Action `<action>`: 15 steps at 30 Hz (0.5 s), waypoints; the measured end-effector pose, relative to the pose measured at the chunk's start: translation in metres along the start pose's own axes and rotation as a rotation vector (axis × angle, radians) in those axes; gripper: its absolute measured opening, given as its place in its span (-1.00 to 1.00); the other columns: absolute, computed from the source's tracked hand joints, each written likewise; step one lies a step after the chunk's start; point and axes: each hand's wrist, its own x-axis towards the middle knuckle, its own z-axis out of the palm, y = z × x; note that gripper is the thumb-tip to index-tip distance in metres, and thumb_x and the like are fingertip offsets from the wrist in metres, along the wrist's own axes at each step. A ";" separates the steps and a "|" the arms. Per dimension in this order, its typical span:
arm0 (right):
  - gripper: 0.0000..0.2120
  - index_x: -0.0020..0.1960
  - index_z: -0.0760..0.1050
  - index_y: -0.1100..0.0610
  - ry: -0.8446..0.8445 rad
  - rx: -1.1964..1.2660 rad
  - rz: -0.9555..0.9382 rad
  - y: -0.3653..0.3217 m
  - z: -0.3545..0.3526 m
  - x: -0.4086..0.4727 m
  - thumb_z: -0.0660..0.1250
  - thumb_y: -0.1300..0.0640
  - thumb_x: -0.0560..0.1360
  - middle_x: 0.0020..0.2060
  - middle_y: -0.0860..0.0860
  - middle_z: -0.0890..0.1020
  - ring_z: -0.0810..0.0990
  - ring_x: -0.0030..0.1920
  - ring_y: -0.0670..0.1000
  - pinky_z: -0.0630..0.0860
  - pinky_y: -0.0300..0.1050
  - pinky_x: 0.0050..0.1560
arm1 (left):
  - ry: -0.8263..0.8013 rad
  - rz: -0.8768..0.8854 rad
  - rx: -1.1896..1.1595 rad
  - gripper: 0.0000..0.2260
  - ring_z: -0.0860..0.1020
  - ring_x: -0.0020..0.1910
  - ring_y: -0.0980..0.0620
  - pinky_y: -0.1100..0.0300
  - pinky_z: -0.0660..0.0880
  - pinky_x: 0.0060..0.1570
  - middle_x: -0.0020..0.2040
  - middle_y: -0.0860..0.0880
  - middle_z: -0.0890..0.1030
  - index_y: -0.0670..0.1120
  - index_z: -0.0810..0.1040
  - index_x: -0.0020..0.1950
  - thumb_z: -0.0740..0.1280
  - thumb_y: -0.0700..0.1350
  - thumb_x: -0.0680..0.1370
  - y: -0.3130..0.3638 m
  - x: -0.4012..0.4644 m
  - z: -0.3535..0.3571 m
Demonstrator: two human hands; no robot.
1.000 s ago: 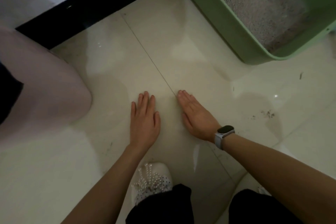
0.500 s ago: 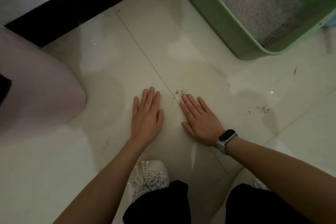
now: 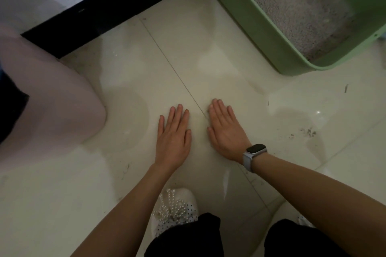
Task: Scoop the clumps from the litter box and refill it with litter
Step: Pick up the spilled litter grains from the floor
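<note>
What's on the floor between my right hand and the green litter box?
In the head view, only bare tile floor lies between the right hand and the litter box; a grout line runs past the fingertips.

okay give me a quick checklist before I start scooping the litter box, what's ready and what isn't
1. Both hands free: ok. The left hand and right hand lie flat on the floor tile, holding nothing.
2. Litter box within reach: ok, it stands ahead to the right, open on top.
3. Scoop at hand: not ok, none in view.
4. Refill litter nearby: cannot tell; no bag or container is clearly visible.
5. Clumps located: cannot tell; the litter looks even from here.
6. Floor clean: not ok, scattered bits lie right of the right hand.
</note>
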 end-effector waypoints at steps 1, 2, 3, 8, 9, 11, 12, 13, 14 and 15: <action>-0.36 0.48 -0.08 0.28 0.000 -0.005 -0.026 -0.005 0.003 0.002 -0.25 -0.03 0.49 0.49 0.21 0.00 -0.22 0.45 0.06 -0.29 0.00 0.43 | 0.003 0.005 -0.001 -0.49 -0.04 0.46 0.03 0.10 -0.24 0.40 0.50 -0.11 0.16 -0.14 0.22 0.46 -0.07 0.00 0.54 -0.001 0.000 0.000; -0.39 0.47 -0.01 0.30 0.009 -0.015 -0.050 -0.008 0.005 0.004 -0.19 0.00 0.51 0.48 0.23 0.07 -0.13 0.46 0.11 -0.22 0.06 0.43 | 0.003 0.007 -0.002 -0.50 -0.03 0.46 0.03 0.10 -0.24 0.40 0.50 -0.10 0.16 -0.13 0.21 0.46 -0.07 0.00 0.55 -0.002 0.000 -0.001; -0.42 0.45 0.09 0.32 0.024 -0.030 -0.068 -0.010 0.006 0.003 -0.12 0.04 0.51 0.45 0.26 0.17 0.01 0.47 0.16 -0.11 0.13 0.42 | 0.001 0.007 -0.003 -0.50 -0.04 0.46 0.04 0.11 -0.25 0.40 0.50 -0.10 0.15 -0.13 0.20 0.47 -0.08 0.00 0.55 -0.003 0.000 -0.001; -0.50 0.34 0.34 0.31 0.040 -0.125 -0.191 0.007 0.006 -0.011 0.05 0.14 0.45 0.33 0.23 0.42 0.40 0.34 0.19 0.28 0.13 0.32 | 0.004 0.010 -0.006 -0.49 -0.06 0.46 0.05 0.12 -0.26 0.40 0.51 -0.09 0.12 -0.12 0.18 0.47 -0.10 0.00 0.55 -0.003 0.000 -0.002; -0.50 0.33 0.35 0.31 0.038 -0.132 -0.215 0.010 0.004 -0.014 0.06 0.15 0.44 0.33 0.22 0.43 0.41 0.34 0.19 0.32 0.12 0.31 | 0.005 0.007 -0.006 -0.49 -0.07 0.46 0.05 0.12 -0.26 0.40 0.51 -0.08 0.12 -0.12 0.18 0.48 -0.11 0.00 0.55 -0.003 0.000 -0.001; -0.51 0.32 0.36 0.31 0.032 -0.127 -0.256 0.015 -0.001 -0.018 0.06 0.17 0.43 0.31 0.23 0.45 0.44 0.31 0.19 0.40 0.12 0.28 | 0.005 0.005 -0.009 -0.49 -0.06 0.46 0.06 0.12 -0.26 0.40 0.51 -0.08 0.11 -0.11 0.18 0.48 -0.10 0.00 0.55 -0.003 0.000 -0.001; -0.51 0.32 0.35 0.31 0.037 -0.119 -0.270 0.017 -0.004 -0.021 0.05 0.17 0.44 0.30 0.23 0.45 0.45 0.30 0.18 0.40 0.13 0.27 | 0.005 0.005 -0.010 -0.49 -0.07 0.46 0.07 0.12 -0.26 0.41 0.51 -0.07 0.11 -0.11 0.17 0.48 -0.10 0.00 0.55 -0.003 0.000 -0.001; -0.51 0.33 0.34 0.31 0.061 -0.110 -0.278 0.019 -0.008 -0.024 0.05 0.16 0.44 0.30 0.23 0.46 0.47 0.29 0.17 0.38 0.13 0.28 | 0.003 0.004 -0.012 -0.49 -0.08 0.46 0.08 0.13 -0.27 0.41 0.51 -0.07 0.10 -0.10 0.17 0.48 -0.11 0.01 0.55 -0.004 0.000 -0.001; -0.51 0.33 0.32 0.31 0.097 -0.101 -0.271 0.022 -0.011 -0.027 0.05 0.14 0.46 0.29 0.23 0.46 0.48 0.27 0.16 0.36 0.13 0.29 | 0.000 0.002 -0.015 -0.48 -0.10 0.46 0.09 0.13 -0.29 0.40 0.52 -0.06 0.08 -0.10 0.16 0.48 -0.12 0.01 0.55 -0.004 0.000 -0.001; -0.52 0.31 0.34 0.31 0.141 -0.097 -0.245 0.024 -0.014 -0.030 0.06 0.11 0.47 0.26 0.24 0.49 0.51 0.24 0.17 0.40 0.15 0.27 | -0.004 0.001 -0.018 -0.48 -0.12 0.46 0.10 0.14 -0.30 0.40 0.52 -0.05 0.06 -0.09 0.14 0.49 -0.13 0.02 0.54 -0.004 0.000 -0.001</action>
